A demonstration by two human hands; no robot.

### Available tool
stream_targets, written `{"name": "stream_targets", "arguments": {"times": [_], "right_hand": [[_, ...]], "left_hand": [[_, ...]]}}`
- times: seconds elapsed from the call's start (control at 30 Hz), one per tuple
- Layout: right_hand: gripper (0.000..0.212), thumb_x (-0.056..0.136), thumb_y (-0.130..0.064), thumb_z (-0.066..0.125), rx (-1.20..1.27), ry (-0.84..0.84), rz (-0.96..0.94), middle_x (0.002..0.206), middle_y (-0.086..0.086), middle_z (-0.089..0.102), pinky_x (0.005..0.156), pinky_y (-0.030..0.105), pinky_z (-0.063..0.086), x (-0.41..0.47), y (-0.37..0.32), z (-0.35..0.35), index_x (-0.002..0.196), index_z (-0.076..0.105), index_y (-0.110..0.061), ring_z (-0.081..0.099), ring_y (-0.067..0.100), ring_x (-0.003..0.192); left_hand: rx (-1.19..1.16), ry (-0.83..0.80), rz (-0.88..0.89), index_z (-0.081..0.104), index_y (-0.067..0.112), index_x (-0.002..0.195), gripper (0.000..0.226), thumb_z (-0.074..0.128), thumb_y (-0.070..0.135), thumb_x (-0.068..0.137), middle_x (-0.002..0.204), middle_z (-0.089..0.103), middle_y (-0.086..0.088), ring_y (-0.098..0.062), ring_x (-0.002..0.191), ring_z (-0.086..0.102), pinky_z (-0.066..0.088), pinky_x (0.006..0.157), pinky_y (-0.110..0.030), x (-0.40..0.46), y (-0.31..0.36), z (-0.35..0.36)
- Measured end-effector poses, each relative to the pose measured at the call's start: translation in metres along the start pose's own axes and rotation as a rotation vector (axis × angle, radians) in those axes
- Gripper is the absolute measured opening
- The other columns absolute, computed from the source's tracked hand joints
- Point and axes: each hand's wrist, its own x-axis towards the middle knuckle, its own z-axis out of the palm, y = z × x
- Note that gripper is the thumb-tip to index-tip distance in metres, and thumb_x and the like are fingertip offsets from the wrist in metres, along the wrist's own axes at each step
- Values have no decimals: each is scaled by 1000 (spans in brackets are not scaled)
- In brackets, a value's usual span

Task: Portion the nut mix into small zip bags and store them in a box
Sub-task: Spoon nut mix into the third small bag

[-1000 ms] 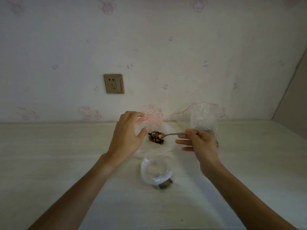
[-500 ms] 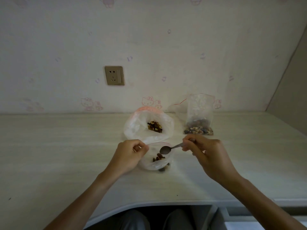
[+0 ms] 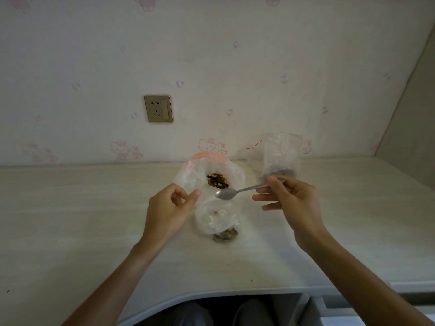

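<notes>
I see a pale wooden desk (image 3: 70, 220) against a wall with cartoon wallpaper and a power socket (image 3: 158, 108). On the desk stands a big plastic bag (image 3: 195, 175) with a pink rim, open, with the nut mix (image 3: 217, 180) inside. Just in front of it lies a small zip bag (image 3: 215, 218) with a few nuts at its bottom. The left hand (image 3: 168, 212) has its fingers curled beside this small bag's mouth; I cannot tell if it pinches the plastic. The right hand (image 3: 292, 201) pinches the handle of a metal spoon (image 3: 227, 194), whose empty bowl is over the small bag. Behind the right hand stands another zip bag (image 3: 281, 154) with nuts in it.
</notes>
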Motion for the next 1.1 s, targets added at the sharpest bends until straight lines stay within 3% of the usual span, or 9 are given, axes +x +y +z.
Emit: {"name": "stream_targets", "arguments": {"times": [0.07, 0.13, 0.2, 0.3, 0.4, 0.5, 0.6, 0.8, 1.1], "right_hand": [[21, 102, -21, 63, 51, 43, 73, 85, 10, 79, 60, 36, 65, 12, 4, 5, 99, 76, -6, 78, 28, 76], [21, 102, -22, 63, 31, 77, 95, 84, 8, 79, 61, 38, 65, 25, 10, 11, 99, 76, -6, 79, 27, 76], [19, 102, -23, 63, -10, 97, 90, 84, 4, 79, 63, 40, 65, 38, 17, 20, 98, 75, -9, 79, 26, 74], [15, 101, -25, 65, -81, 94, 71, 81, 1, 79, 64, 39, 65, 52, 29, 32, 95, 74, -15, 78, 21, 72], [19, 99, -27, 66, -164, 91, 44, 77, 0, 79, 66, 35, 65, 61, 46, 42, 90, 75, -13, 78, 16, 71], [21, 98, -26, 68, -187, 66, 43, 75, 0, 78, 67, 31, 65, 64, 62, 46, 90, 76, -9, 77, 14, 71], [18, 98, -23, 68, -164, 62, 42, 75, 0, 79, 67, 29, 64, 67, 72, 51, 91, 76, -8, 78, 14, 72], [17, 97, -24, 70, -114, 174, 14, 70, -2, 78, 65, 27, 64, 76, 79, 61, 86, 75, -12, 77, 13, 69], [11, 100, -32, 65, -348, 78, -148, 79, -12, 77, 77, 31, 64, 74, 92, 69, 89, 66, -34, 73, 0, 76]], "left_hand": [[29, 140, -2, 57, 28, 86, 44, 80, 63, 75, 83, 61, 8, -6, 72, 59, 44, 62, -21, 9, -2, 0], [92, 159, -57, 55, 23, 112, 68, 81, 70, 70, 113, 59, 4, -14, 97, 61, 53, 81, -34, 22, -4, 2], [129, 26, -165, 45, 17, 141, 102, 81, 75, 66, 140, 50, -2, -22, 123, 56, 51, 102, -45, 39, -2, 5], [-51, -132, -327, 37, 18, 152, 117, 89, 69, 61, 146, 52, -3, -25, 127, 59, 52, 105, -47, 60, 8, 11], [-194, -185, -402, 54, 16, 138, 96, 96, 56, 61, 131, 66, -5, -27, 113, 69, 58, 97, -49, 72, 11, 21], [-230, -208, -400, 72, 13, 108, 56, 97, 41, 66, 94, 79, -6, -22, 83, 78, 65, 79, -43, 79, 7, 36], [-123, -207, -384, 75, 15, 90, 36, 95, 35, 69, 84, 77, -2, -17, 72, 76, 58, 58, -29, 82, 2, 46], [30, -187, -197, 75, 23, 75, 7, 80, 21, 80, 70, 73, 5, -8, 60, 70, 44, 44, -12, 84, 0, 40], [-65, -202, -69, 77, 20, 83, 17, 85, 36, 81, 76, 78, -2, -16, 69, 74, 59, 64, -38, 75, 11, 38]]}}
